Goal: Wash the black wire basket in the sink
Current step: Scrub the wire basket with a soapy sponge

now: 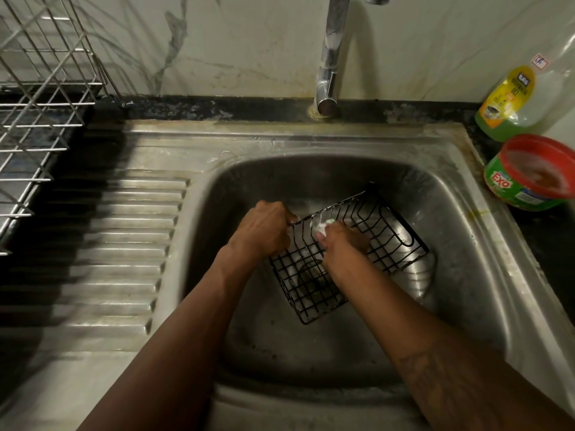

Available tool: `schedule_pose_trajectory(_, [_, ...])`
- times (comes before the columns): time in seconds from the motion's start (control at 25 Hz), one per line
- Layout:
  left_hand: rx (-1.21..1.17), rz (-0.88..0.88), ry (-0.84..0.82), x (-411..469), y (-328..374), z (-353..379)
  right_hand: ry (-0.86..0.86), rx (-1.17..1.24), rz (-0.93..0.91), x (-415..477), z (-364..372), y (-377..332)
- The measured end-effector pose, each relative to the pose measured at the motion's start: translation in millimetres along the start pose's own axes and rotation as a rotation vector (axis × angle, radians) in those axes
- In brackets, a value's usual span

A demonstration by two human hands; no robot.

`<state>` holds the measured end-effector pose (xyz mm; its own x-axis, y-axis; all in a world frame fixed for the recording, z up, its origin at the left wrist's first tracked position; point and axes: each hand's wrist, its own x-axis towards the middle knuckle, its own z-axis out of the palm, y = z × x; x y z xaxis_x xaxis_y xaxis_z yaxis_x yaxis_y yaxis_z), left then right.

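Head view: the black wire basket [392,244] lies tilted in the sink [311,141] bowl, over the drain. The left hand [264,227] grips its left rim, and the right hand [340,241] pinches a foamy scrub pad [323,226] against the upper rim. Soapy wires could slip from that grip. On the right bench, the bottle [510,104] holds green liquid. The tub's [529,172] contents are blurred.

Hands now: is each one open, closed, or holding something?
Left hand: closed on the rim of the black wire basket.
Right hand: closed on a soapy scrubber.
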<state>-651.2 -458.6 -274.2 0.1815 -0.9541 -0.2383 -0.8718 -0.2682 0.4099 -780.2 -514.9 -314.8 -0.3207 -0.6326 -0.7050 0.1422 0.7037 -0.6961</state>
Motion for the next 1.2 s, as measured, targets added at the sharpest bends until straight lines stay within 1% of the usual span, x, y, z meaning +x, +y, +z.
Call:
schedule_pose_trajectory(0.08, [-0.014,0.007,-0.011,-1,1,0,0.025,0.039,0.044,8,-1,1])
schedule_pose_trajectory(0.2, [-0.01,-0.003,-0.012,1,-1,-2,-0.085,0.143,0.06,8,5,-17])
schedule_pose_trajectory(0.24, [-0.008,-0.009,-0.013,1,-1,-2,-0.097,0.168,0.052,5,5,-21])
schedule_pose_trajectory(0.32, [0.0,-0.016,-0.023,2,-1,-2,-0.076,0.176,0.024,9,6,-22])
schedule_pose_trajectory(0.36, [-0.003,-0.016,-0.03,2,-1,-2,-0.053,0.139,0.024,14,7,-17])
schedule_pose_trajectory(0.44, [-0.029,-0.008,-0.041,1,-2,-1,0.002,0.071,0.07,30,6,-3])
schedule_pose_trajectory(0.48, [-0.032,-0.001,-0.048,1,-2,-1,0.033,0.08,0.076,37,7,2])
schedule_pose_trajectory(0.56, [-0.024,-0.001,-0.054,2,-2,-1,0.028,0.104,0.076,38,8,1])
schedule_pose_trajectory(0.6, [-0.024,-0.008,-0.052,2,-2,-1,0.001,0.088,0.066,30,7,-5])
schedule_pose_trajectory(0.68, [-0.026,-0.015,-0.051,2,-2,-2,-0.031,0.138,-0.001,15,3,-19])
schedule_pose_trajectory(0.76, [-0.027,-0.009,-0.051,1,-2,-3,-0.014,0.163,-0.059,12,0,-25])
schedule_pose_trajectory(0.84, [-0.03,-0.004,-0.054,1,-2,-3,0.026,0.068,-0.089,19,-5,-19])
schedule_pose_trajectory(0.92, [-0.03,-0.004,-0.052,1,-2,-2,0.068,-0.015,-0.065,26,-9,-10])
schedule_pose_trajectory(1.0, [-0.028,-0.003,-0.056,2,-3,-2,0.092,-0.008,-0.063,29,-10,-9])
schedule_pose_trajectory(1.08, [-0.035,-0.005,-0.067,3,-3,-1,0.098,0.029,-0.133,24,-8,-20])
schedule_pose_trajectory(1.16, [-0.05,-0.015,-0.078,3,-3,0,0.108,0.119,-0.208,19,-6,-29])
schedule_pose_trajectory(1.2, [-0.05,-0.014,-0.079,2,-3,-1,0.115,0.141,-0.214,20,-6,-29])
